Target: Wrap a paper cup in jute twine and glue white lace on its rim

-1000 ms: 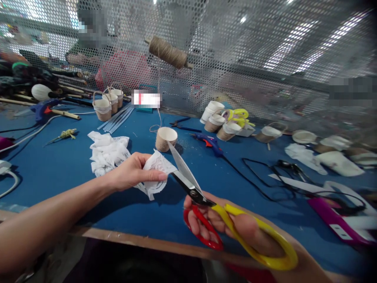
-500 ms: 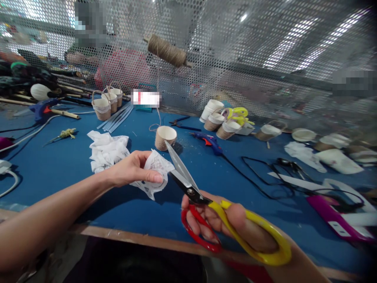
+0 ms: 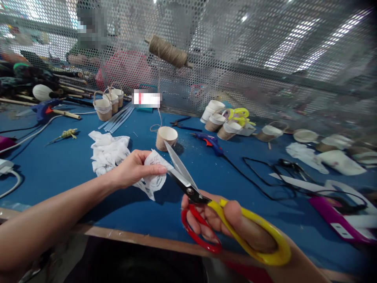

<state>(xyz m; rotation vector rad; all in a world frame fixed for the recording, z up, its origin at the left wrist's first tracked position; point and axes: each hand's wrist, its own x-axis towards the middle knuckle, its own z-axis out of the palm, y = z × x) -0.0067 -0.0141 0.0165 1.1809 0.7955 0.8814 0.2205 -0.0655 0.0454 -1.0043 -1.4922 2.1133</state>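
White lace ribbon (image 3: 155, 182) is pinched between the thumb and fingers of my left hand (image 3: 137, 169). A crumpled heap of the same lace (image 3: 107, 151) lies on the table just behind that hand. My right hand (image 3: 224, 220) is closed around the scissors (image 3: 190, 191), which have one yellow and one red handle loop. Their blades are parted, with the lower blade at the lace's edge beside my left thumb. Beyond the blade tips stands a small burlap-covered cup (image 3: 166, 138) with a pale inside.
Blue and red glue guns (image 3: 209, 142) lie on the blue table (image 3: 141, 218), with black cord trailing right. Pliers (image 3: 185, 125) and small handled baskets (image 3: 103, 110) stand or lie toward the back. A twine spool (image 3: 167, 51) hangs on the mesh. A purple power strip (image 3: 338, 222) is at right.
The lace has shifted slightly, and my left thumb now sits nearer the scissor blades. The scissors stay parted in my right hand. The whole view has moved a little.
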